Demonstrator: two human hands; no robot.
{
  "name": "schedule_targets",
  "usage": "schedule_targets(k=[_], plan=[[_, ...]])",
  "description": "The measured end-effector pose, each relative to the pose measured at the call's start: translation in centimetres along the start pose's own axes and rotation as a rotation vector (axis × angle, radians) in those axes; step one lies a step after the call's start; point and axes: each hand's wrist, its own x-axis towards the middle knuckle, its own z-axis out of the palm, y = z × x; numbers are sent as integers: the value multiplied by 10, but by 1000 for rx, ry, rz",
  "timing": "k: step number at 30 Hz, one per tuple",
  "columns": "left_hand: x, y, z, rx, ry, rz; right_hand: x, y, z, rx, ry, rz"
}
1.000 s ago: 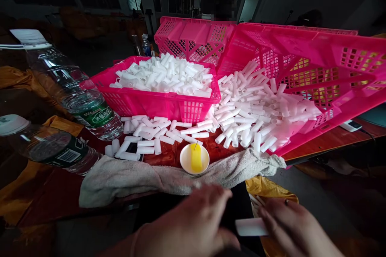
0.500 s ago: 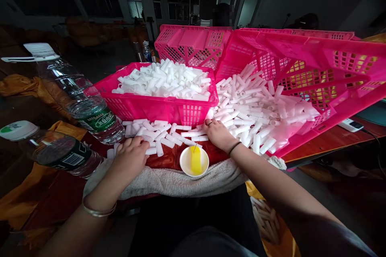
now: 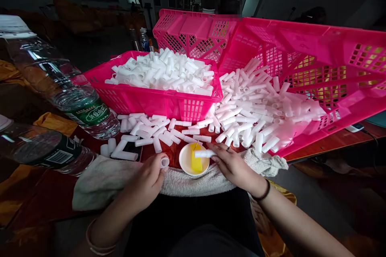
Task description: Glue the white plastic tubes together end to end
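Note:
My left hand [image 3: 150, 176] is closed around a short white plastic tube [image 3: 164, 162], its open end facing me. In my right hand [image 3: 233, 164] a longer white tube [image 3: 205, 153] is pinched, pointing left over the rim of a small white bowl [image 3: 184, 164]. A yellow block [image 3: 196, 159] with a thin pin or wire sticking up from it stands in this bowl. Behind my hands, loose white tubes [image 3: 165, 139] lie scattered on the red tabletop [image 3: 147, 151]. A grey-white towel [image 3: 181, 184] runs along the table's front edge, under my wrists.
A pink basket [image 3: 150, 104] heaped with short white tubes stands behind the bowl. To its right, a tipped pink crate [image 3: 319, 68] spills longer tubes [image 3: 250, 108]. Two plastic bottles, one large [image 3: 87, 108] and one partly cut off [image 3: 57, 150], stand at the left.
Both hands have drawn back from the tubes on the table toward the bowl. Each now holds a white tube. The camera view has shifted slightly.

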Motion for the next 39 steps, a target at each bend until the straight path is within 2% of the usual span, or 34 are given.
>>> schedule_targets(k=[2, 5, 9, 12, 15, 18, 20, 23, 25, 26, 30, 31, 35, 37, 39], plan=[[4, 6, 4, -52, -48, 0, 4, 11, 19, -66, 69, -11], [10, 11, 6, -83, -98, 36, 7, 26, 33, -129, 60, -77], [16, 8, 16, -100, -37, 90, 8, 22, 27, 17, 25, -63], [24, 6, 28, -128, -21, 137, 10, 8, 20, 197, -26, 87], [31, 6, 38, -123, -48, 128, 8, -1, 18, 175, -34, 198], [35, 9, 41, -147, -66, 96, 4, -1, 16, 83, -63, 98], [36, 10, 40, -176, -80, 104, 1, 1, 16, 152, -81, 28], [36, 11, 38, -198, -84, 126, -2, 3, 18, 342, -59, 125], [36, 10, 37, -202, -88, 116, -4, 2, 20, 368, -23, 209], [36, 9, 37, -204, -95, 111, -5, 1, 21, 339, -8, 206], [36, 6, 39, -218, -124, 98, -9, -8, 21, 215, -9, 44], [36, 6, 39, -222, -128, 89, -10, -10, 20, 248, -16, 59], [36, 6, 38, -245, -140, 65, -13, -19, 22, 366, 13, 271], [36, 6, 38, -255, -140, 72, -15, -21, 26, 279, 52, 241], [36, 6, 38, -262, -141, 78, -17, -23, 29, 189, 90, 148]])
